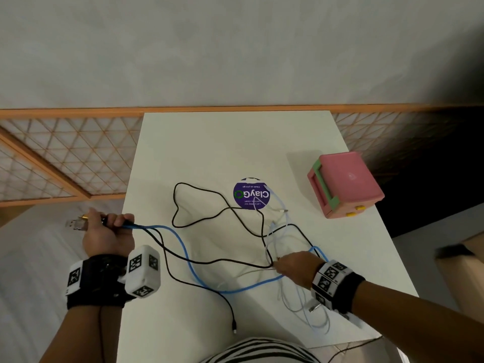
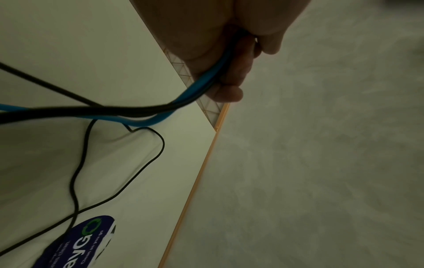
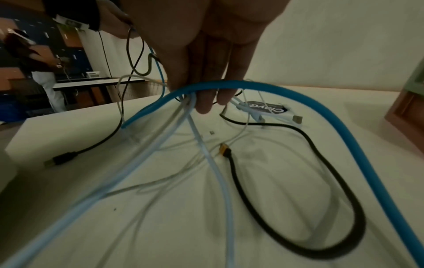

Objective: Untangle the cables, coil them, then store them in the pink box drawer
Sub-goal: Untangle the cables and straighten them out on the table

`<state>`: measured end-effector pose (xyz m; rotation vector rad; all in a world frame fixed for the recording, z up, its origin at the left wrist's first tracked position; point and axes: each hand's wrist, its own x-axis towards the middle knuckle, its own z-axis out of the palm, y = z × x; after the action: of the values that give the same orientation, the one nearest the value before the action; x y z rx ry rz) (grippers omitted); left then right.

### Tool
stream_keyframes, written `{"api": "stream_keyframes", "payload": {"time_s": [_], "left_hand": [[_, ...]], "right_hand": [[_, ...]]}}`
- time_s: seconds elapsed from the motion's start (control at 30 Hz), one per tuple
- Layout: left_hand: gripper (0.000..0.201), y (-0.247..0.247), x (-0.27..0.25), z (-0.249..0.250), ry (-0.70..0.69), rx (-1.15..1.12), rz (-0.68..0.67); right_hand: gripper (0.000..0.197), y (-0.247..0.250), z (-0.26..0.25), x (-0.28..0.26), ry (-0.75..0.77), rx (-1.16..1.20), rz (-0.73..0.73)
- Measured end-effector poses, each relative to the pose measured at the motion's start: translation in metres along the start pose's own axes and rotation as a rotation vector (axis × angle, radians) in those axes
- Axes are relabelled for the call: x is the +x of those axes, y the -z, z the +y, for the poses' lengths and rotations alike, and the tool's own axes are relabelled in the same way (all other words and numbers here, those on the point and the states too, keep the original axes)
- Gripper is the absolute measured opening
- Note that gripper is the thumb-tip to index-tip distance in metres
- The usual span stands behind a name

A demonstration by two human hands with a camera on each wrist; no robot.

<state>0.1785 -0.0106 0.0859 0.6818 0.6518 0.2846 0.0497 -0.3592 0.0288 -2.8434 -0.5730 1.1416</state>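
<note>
Several tangled cables lie on the white table (image 1: 235, 142). My left hand (image 1: 112, 224) is raised past the table's left edge. It grips the blue cable (image 1: 188, 258) and a black cable (image 1: 199, 189) near their ends, and plugs stick out to its left. In the left wrist view its fingers (image 2: 229, 72) curl round the blue cable (image 2: 206, 72) and a black one. My right hand (image 1: 293, 267) is in the tangle and pinches the pale white cables (image 1: 282, 213) at its fingertips (image 3: 206, 105). The blue cable (image 3: 298, 98) arches across them. The pink box (image 1: 345, 187) stands at the right, its drawer closed.
A round purple sticker (image 1: 251, 193) is on the table's middle. A black plug (image 1: 235, 327) lies near the front edge. A wooden lattice screen (image 1: 65, 158) stands left of the table. A cardboard box (image 1: 466, 252) sits to the right. In the right wrist view a person (image 3: 34, 59) stands far off.
</note>
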Motion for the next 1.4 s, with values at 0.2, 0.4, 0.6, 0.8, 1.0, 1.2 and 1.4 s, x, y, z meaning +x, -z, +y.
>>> {"api": "stream_keyframes", "payload": {"time_s": [0.2,0.4,0.6,0.8,1.0,1.2,1.4], "left_hand": [[0.036,0.001,0.003,-0.003,0.0,0.024,0.009],[0.046,0.005,0.008,-0.001,0.016,0.035,-0.003],[0.038,0.006,0.007,-0.011,0.052,0.088,-0.012],[0.034,0.001,0.001,-0.017,0.08,0.104,-0.034],[0.037,-0.003,0.002,-0.012,0.095,0.109,-0.09],[0.036,0.007,0.011,-0.006,0.092,0.14,-0.091],[0.035,0.015,0.011,-0.009,0.101,0.203,-0.111]], "right_hand": [[0.077,-0.012,-0.014,0.002,-0.043,0.064,-0.045],[0.107,-0.02,-0.008,0.006,-0.029,0.121,-0.131],[0.033,-0.006,-0.01,0.014,-0.153,0.223,0.109],[0.031,0.007,-0.043,0.027,-0.072,0.295,-0.057],[0.065,0.002,-0.074,0.04,-0.08,0.304,-0.118],[0.078,0.005,-0.067,0.039,-0.424,0.611,0.192],[0.067,0.023,-0.043,0.059,-0.775,0.844,0.336]]}}
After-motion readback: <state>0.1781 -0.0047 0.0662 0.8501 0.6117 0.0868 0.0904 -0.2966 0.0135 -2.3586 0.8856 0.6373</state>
